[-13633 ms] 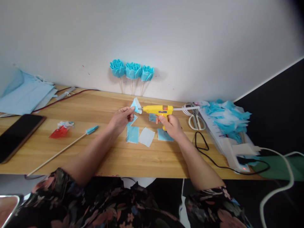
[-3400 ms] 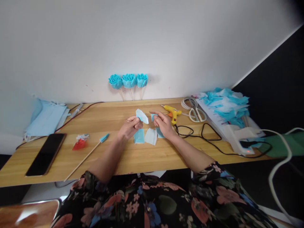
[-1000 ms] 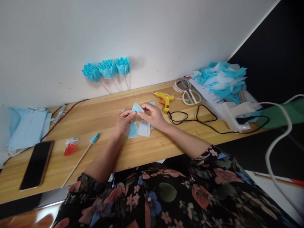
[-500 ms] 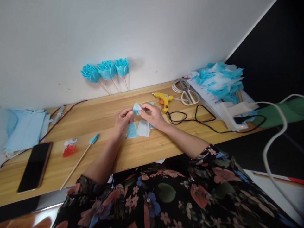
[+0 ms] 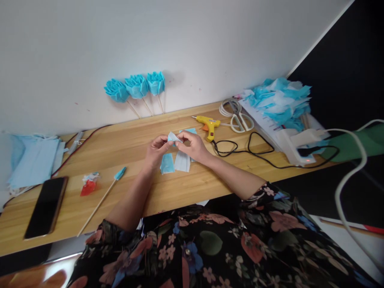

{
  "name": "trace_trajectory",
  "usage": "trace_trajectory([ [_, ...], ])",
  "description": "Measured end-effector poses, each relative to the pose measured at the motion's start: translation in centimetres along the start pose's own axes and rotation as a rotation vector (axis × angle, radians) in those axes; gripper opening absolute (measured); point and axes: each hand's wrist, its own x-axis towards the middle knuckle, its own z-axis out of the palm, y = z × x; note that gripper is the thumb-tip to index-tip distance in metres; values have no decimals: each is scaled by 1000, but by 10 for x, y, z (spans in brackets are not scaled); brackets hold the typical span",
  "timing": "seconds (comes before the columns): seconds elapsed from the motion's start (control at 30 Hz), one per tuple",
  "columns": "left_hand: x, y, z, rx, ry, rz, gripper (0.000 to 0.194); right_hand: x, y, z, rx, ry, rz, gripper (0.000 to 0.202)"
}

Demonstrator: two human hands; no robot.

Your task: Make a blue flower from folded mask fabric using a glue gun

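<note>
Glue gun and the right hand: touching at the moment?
Apart. The head view shows a strip of bare tabletop between the right hand and the handle of the yellow glue gun.

Blue-and-white folded piece (image 5: 173,137) held above wooden table (image 5: 126,144)

Left hand (image 5: 157,148) and right hand (image 5: 193,147) both pinch the piece. Blue square (image 5: 167,163) and white square (image 5: 182,161) lie just below the hands. Yellow glue gun (image 5: 209,123) rests at right (red switch visible on handle). Three blue flowers (image 5: 136,86) lean against the wall (image 5: 210,48). Blue-tipped stick (image 5: 100,203) lies left, near a phone (image 5: 46,208).
</note>
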Motion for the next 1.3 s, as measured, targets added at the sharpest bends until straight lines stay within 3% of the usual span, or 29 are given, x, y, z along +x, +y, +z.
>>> trace_trajectory([
  [0.47, 0, 3, 0, -51, -2, -92, 32, 0, 1, 2, -17, -25, -35, 13],
  [0.67, 0, 2, -1, -55, -40, -81, 33, 0, 5, 3, -32, -14, -51, 14],
  [0.8, 2, -1, -5, -37, 2, -54, 33, 0, 6, 1, 1, -30, 5, 16],
  [1.03, 5, -1, -8, -66, 34, -32, 36, -1, 6, 1, 33, -71, 84, 47],
  [1.3, 4, -5, -8, -16, 22, -34, 35, -3, 10, 1, 36, -61, 64, 54],
])
